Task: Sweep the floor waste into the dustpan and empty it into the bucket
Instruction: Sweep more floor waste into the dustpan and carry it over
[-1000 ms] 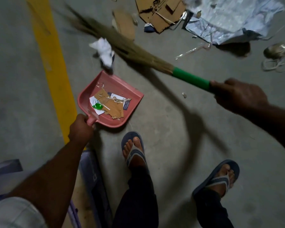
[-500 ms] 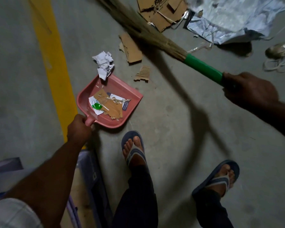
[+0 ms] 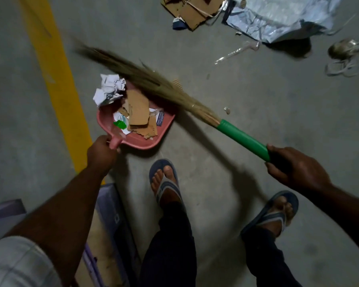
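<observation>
Gripping the dustpan (image 3: 137, 144) handle, left fingers (image 3: 104, 141) sit behind its waste (image 3: 137, 109).

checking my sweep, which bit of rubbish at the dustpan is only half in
The crumpled white paper: it sits on the dustpan's far rim, partly over the floor, while the cardboard pieces and green scrap lie well inside.

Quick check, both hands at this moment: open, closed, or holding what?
Left hand: closed round the handle of the pink dustpan.
Right hand: closed round the green handle of the broom.
</observation>
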A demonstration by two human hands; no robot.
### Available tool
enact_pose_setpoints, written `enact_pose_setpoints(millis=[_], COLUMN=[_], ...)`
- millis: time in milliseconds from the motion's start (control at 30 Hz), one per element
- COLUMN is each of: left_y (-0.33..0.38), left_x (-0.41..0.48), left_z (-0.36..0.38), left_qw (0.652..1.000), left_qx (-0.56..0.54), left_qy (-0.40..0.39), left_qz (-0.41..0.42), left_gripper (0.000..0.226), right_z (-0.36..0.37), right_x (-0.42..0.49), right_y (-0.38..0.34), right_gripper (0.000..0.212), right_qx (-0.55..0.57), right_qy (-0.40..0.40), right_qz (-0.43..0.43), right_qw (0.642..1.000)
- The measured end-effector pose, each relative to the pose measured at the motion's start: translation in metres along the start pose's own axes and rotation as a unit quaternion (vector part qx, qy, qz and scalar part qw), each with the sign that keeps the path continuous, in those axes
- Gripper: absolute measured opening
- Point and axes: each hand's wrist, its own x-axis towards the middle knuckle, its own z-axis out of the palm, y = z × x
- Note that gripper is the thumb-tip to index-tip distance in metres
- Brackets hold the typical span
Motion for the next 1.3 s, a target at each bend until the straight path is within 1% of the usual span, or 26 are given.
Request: enact_pose_setpoints(millis=[100, 167, 267, 367, 533, 600, 633, 700, 800, 867, 900, 967, 1067, 1133, 1200, 1300], left_y=[-0.008, -0.013, -0.018, -0.014, 0.009, 0.015, 0.016, 0.019, 0.021, 0.022, 0.022, 0.022, 0.017, 0.006, -0.011, -0.037], left_x=[-0.015, -0.027, -0.042, -0.05, -0.049, -0.05, -0.051, -0.055, -0.065, -0.074, -0.079, -0.093, -0.113, -0.123, -0.131, -0.137], left_z=[0.004, 0.009, 0.017, 0.026, 0.037, 0.04, 0.042, 0.044, 0.049, 0.053, 0.055, 0.058, 0.06, 0.059, 0.059, 0.054], left_qw=[1.0, 1.0, 1.0, 1.0, 1.0, 1.0, 1.0, 0.999, 0.999, 0.999, 0.999, 0.998, 0.996, 0.994, 0.992, 0.989], left_qx=[0.0, 0.005, 0.019, 0.019, 0.007, -0.003, -0.008, -0.02, -0.028, -0.031, -0.038, -0.06, -0.088, -0.11, -0.123, -0.137], left_qy=[-0.004, -0.008, -0.014, -0.017, -0.023, -0.017, -0.018, -0.025, -0.027, -0.021, -0.019, -0.014, 0.0, 0.003, 0.007, 0.024], left_qz=[-0.002, -0.001, -0.007, -0.011, -0.008, -0.004, -0.001, -0.002, -0.002, 0.009, 0.01, 0.01, 0.015, 0.007, -0.006, -0.04], left_gripper=[0.028, 0.027, 0.026, 0.028, 0.031, 0.03, 0.03, 0.028, 0.023, 0.021, 0.021, 0.022, 0.025, 0.028, 0.029, 0.03], right_z=[-0.008, -0.012, -0.011, -0.002, 0.021, 0.026, 0.026, 0.022, 0.007, -0.004, -0.01, -0.019, -0.029, -0.033, -0.035, -0.034], right_x=[-0.013, -0.017, -0.021, -0.03, -0.055, -0.066, -0.07, -0.075, -0.069, -0.058, -0.05, -0.033, -0.008, 0.006, 0.02, 0.038], right_y=[0.009, 0.02, 0.033, 0.029, 0.012, 0.008, 0.006, 0.002, -0.004, -0.005, -0.004, -0.003, -0.002, -0.005, -0.012, -0.029], right_gripper=[0.059, 0.058, 0.059, 0.059, 0.056, 0.062, 0.064, 0.064, 0.056, 0.05, 0.051, 0.053, 0.051, 0.052, 0.054, 0.053], right_qx=[-0.003, -0.019, -0.033, -0.004, 0.05, 0.056, 0.062, 0.074, 0.089, 0.093, 0.091, 0.087, 0.081, 0.075, 0.07, 0.06], right_qy=[0.037, 0.041, 0.001, -0.035, -0.086, -0.093, -0.089, -0.057, 0.021, 0.056, 0.068, 0.091, 0.125, 0.123, 0.106, 0.08], right_qz=[0.054, 0.071, 0.084, 0.081, 0.042, 0.033, 0.036, 0.043, 0.071, 0.094, 0.099, 0.095, 0.064, 0.046, 0.031, -0.008], right_qw=[0.998, 0.996, 0.996, 0.996, 0.994, 0.994, 0.993, 0.995, 0.993, 0.99, 0.989, 0.988, 0.987, 0.988, 0.991, 0.995])
